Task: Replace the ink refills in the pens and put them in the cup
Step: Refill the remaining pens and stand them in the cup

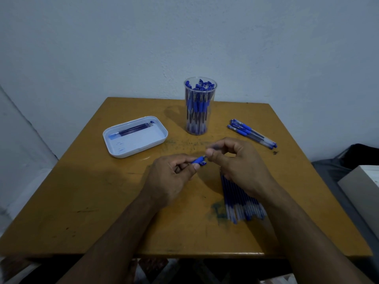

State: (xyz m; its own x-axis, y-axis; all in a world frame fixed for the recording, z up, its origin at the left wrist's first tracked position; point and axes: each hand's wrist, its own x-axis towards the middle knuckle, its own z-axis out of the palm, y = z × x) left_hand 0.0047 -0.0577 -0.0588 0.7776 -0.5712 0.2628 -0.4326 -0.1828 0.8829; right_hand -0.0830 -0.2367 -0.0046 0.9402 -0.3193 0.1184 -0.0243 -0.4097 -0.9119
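While we look down from head height, we see a blue-gripped ballpoint pen [198,160] held just above the middle of a worn, ink-stained orange-brown wooden table [102,201]. Our left hand [174,177] curls its fingers and thumb around the blue rubber grip, with the metal tip pointing right. Our right hand [233,158] meets that tip, pinching it between thumb and forefinger; what exactly sits between those fingertips is too blurred to tell.

Under and just near of the right wrist lies a loose bundle of thin blue ink refills [240,199], fanned on the tabletop with their clear ends toward us. Beside them on the left is a dark blue-green ink smudge [218,210] on the wood.

Farther away, near the far edge of the table, stands a tall clear plastic cup [198,107], upright and packed with blue-capped pens. To its right, well apart, a small cluster of blue-capped clear pens [251,133] lies flat on the table. On the left side sits a shallow white rounded-rectangle plastic tray [139,146] with a few dark blue refills [136,129] lying along its far edge.

Behind the table rises a pale bluish-white wall [184,37].
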